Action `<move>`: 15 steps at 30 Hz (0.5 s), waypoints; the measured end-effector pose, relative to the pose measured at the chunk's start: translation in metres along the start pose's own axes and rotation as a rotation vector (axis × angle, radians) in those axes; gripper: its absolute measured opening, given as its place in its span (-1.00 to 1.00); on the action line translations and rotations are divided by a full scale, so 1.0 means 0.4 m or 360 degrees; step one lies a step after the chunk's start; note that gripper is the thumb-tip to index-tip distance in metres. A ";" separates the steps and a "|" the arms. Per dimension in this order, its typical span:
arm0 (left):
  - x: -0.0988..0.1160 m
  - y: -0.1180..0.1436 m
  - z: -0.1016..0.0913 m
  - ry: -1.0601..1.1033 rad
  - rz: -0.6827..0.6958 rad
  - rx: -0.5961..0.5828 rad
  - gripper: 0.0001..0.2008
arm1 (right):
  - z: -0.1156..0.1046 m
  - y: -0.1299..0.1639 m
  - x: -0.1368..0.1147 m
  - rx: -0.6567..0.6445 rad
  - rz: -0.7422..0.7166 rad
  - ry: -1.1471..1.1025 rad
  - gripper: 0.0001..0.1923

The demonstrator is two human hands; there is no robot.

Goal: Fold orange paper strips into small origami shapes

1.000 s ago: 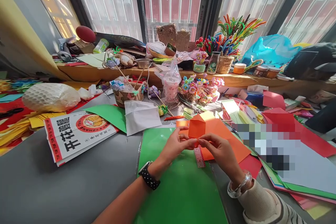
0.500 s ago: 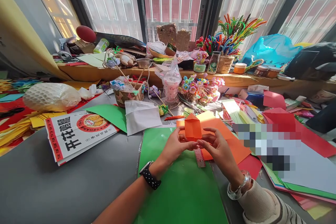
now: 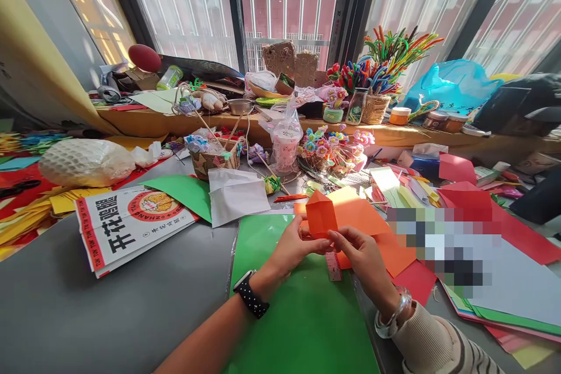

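In the head camera's view, a person's left hand (image 3: 290,252) pinches a folded orange paper (image 3: 321,215) low on its left side between thumb and fingers, while the right hand (image 3: 366,257) pinches it near its lower right corner. The paper stands raised above the far end of a green mat (image 3: 302,321), with a pink ruler (image 3: 334,267) nearer and orange sheets (image 3: 366,215) to the right. A white printed packet (image 3: 138,225) lies on the left of the gray table (image 3: 166,304).

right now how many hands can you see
2: the left hand, holding the folded orange paper at its lower left, and the right hand, at its lower right corner. Both are above the green mat; no others show.
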State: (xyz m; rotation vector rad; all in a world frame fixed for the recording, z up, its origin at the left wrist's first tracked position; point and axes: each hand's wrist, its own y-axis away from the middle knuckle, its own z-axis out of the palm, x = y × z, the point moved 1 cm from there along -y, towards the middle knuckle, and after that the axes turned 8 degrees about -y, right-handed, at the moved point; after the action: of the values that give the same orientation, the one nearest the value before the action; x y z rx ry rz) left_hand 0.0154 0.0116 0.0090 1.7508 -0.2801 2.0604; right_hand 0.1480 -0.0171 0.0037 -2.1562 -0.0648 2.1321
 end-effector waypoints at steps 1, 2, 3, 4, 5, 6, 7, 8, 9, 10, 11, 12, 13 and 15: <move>-0.002 -0.001 0.000 0.0005 0.0001 0.0002 -0.44 | 0.001 0.000 0.000 0.0008 -0.0005 0.0007 -0.70; -0.004 -0.002 0.000 0.0006 -0.0002 0.0005 -0.44 | 0.001 0.000 0.001 0.0013 -0.0006 0.0012 -0.71; -0.007 -0.004 -0.001 0.0004 -0.0004 0.0010 -0.45 | 0.001 0.001 0.000 0.0016 -0.0003 0.0017 -0.71; -0.011 -0.005 -0.002 -0.0003 -0.0003 0.0013 -0.45 | 0.001 0.001 0.000 0.0020 0.0001 0.0021 -0.71; -0.014 -0.007 -0.004 -0.0015 0.0000 0.0014 -0.44 | 0.001 0.002 0.000 0.0021 0.0004 0.0024 -0.71; -0.018 -0.008 -0.006 -0.0031 0.0008 0.0012 -0.44 | 0.001 0.002 0.000 0.0024 0.0005 0.0027 -0.71; -0.021 -0.010 -0.007 -0.0048 0.0024 0.0005 -0.43 | 0.001 0.002 0.001 0.0024 0.0006 0.0032 -0.71; -0.023 -0.011 -0.008 -0.0065 0.0046 -0.0007 -0.42 | 0.000 0.003 0.002 0.0025 0.0006 0.0034 -0.71; -0.025 -0.012 -0.009 -0.0084 0.0070 -0.0021 -0.42 | 0.000 0.003 0.003 0.0026 0.0007 0.0035 -0.71; -0.026 -0.012 -0.010 -0.0104 0.0095 -0.0035 -0.42 | -0.001 0.004 0.005 0.0031 0.0009 0.0035 -0.71; -0.027 -0.012 -0.010 -0.0121 0.0119 -0.0045 -0.42 | -0.001 0.004 0.006 0.0037 0.0011 0.0034 -0.70; -0.027 -0.011 -0.010 -0.0137 0.0139 -0.0051 -0.43 | -0.001 0.004 0.007 0.0045 0.0012 0.0030 -0.70; -0.027 -0.010 -0.010 -0.0152 0.0153 -0.0052 -0.43 | -0.001 0.005 0.008 0.0049 0.0015 0.0021 -0.70; -0.026 -0.009 -0.010 -0.0182 0.0174 -0.0044 -0.43 | -0.001 0.005 0.009 0.0053 0.0024 -0.0003 -0.70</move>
State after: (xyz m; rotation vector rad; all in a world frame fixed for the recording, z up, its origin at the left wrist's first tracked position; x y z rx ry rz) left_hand 0.0146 0.0145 -0.0023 1.8779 -0.4460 2.0229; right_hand 0.1486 -0.0188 0.0000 -2.1432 -0.0135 2.1277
